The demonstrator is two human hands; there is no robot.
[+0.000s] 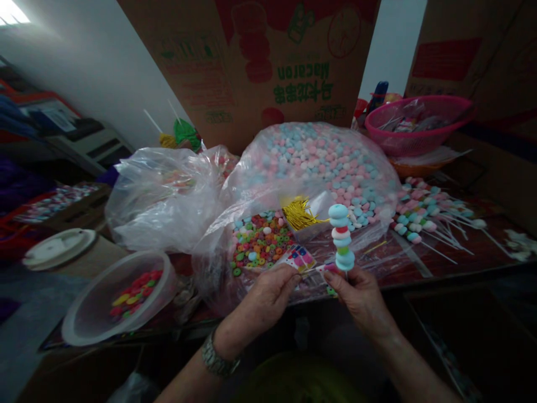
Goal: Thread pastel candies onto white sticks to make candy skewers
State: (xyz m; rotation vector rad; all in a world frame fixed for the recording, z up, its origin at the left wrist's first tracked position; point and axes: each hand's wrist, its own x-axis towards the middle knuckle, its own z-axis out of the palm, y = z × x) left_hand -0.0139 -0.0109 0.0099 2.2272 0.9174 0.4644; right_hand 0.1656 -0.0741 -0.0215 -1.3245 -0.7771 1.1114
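Observation:
My right hand (361, 296) is closed around the lower end of a marshmallow skewer (342, 240). The skewer stands upright, with blue and white marshmallows and red and green ring candies threaded on it. A small pink printed piece (325, 270) shows by that thumb. Close by on the left, my left hand (271, 291) pinches a thin gold twist tie (309, 271) that stretches toward the skewer. Colourful printed cards (300, 257) lie just beyond the left fingertips; whether they are touched is unclear. Past the hands, a small box holds a bunch of gold twist ties (300, 212).
A large clear bag of marshmallows (319, 157) spreads over the table, with ring candies (262, 240) in front. Finished skewers (436, 212) lie right, below a pink basket (419, 126). A plastic bowl (163, 280) and lidded cup (96, 252) stand left. A cardboard box (251, 84) rises behind.

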